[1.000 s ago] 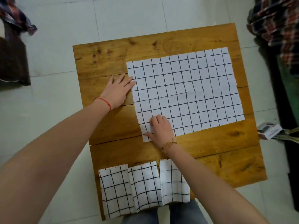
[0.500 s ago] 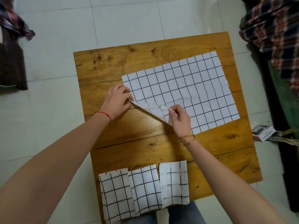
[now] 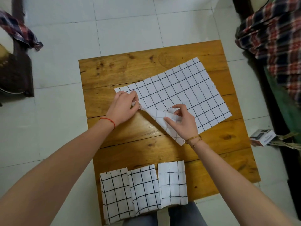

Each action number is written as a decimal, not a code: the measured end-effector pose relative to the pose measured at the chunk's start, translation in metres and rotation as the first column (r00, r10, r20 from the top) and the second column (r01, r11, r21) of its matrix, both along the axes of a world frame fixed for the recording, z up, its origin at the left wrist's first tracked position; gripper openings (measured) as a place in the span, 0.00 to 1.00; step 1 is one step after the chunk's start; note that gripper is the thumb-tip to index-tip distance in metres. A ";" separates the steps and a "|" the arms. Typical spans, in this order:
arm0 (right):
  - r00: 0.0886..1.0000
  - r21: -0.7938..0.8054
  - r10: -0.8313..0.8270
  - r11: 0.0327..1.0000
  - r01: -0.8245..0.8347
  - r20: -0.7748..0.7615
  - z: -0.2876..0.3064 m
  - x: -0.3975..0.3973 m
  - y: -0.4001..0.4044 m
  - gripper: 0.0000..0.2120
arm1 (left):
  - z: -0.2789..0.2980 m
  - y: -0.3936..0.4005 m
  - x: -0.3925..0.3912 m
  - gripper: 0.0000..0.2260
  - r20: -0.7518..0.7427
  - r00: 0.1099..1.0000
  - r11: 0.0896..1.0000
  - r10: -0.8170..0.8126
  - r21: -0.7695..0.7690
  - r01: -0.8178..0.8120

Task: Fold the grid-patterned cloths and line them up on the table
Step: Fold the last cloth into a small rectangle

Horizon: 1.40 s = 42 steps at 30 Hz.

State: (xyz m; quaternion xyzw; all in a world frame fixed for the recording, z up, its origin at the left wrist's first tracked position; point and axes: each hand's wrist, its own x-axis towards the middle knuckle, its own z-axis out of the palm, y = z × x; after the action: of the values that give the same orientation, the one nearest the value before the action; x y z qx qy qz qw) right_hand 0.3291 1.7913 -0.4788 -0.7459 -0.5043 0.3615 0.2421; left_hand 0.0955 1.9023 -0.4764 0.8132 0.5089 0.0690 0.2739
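Observation:
A white cloth with a black grid (image 3: 182, 93) lies spread across the middle of the wooden table (image 3: 146, 67). Its near-left corner is turned up, showing the pale underside. My left hand (image 3: 124, 106) pinches the cloth's left edge. My right hand (image 3: 182, 119) grips the lifted corner flap between thumb and fingers. Three folded grid cloths sit side by side along the near edge: left (image 3: 116, 196), middle (image 3: 145, 188), right (image 3: 172, 183).
A small boxed item (image 3: 263, 137) lies on the tiled floor right of the table. Plaid fabric (image 3: 273, 35) hangs at the far right, and another plaid piece (image 3: 19, 30) drapes over dark furniture at the far left. My knees show below the table's near edge.
Both hands lay flat on the cloth's left side a second ago. They have since pinched its left edge and lifted the near-left corner, and the cloth has skewed on the table.

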 end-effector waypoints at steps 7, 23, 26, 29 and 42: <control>0.993 -0.035 0.048 0.998 -0.044 0.111 0.003 0.017 -0.012 0.08 | 0.023 -0.016 -0.005 0.05 -0.038 0.999 0.999 0.020 0.043 -0.018; 0.982 0.173 0.077 0.979 -0.107 0.174 0.167 0.078 0.012 0.05 | 0.181 -0.043 0.002 0.06 -0.098 0.995 0.960 -0.007 0.278 0.035; 0.972 0.232 0.094 0.962 -0.144 0.213 0.209 0.089 0.019 0.06 | 0.223 -0.043 0.009 0.05 -0.124 0.992 0.934 0.023 0.355 0.023; 0.959 0.292 0.106 0.938 -0.185 0.264 0.247 0.100 0.026 0.05 | 0.262 -0.042 0.013 0.05 -0.110 0.990 0.896 0.084 0.442 -0.027; 0.932 0.513 0.114 0.809 -0.289 0.345 0.352 0.130 0.039 0.03 | 0.370 -0.062 0.009 0.04 0.266 0.938 0.833 0.224 0.447 -0.326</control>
State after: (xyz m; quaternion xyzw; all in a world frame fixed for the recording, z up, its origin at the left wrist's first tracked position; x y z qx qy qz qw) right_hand 0.4586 1.8301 -0.1270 -0.6304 -0.6949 0.1067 0.3290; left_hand 0.1048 1.8407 -0.1060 0.7621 0.5568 0.3153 0.0991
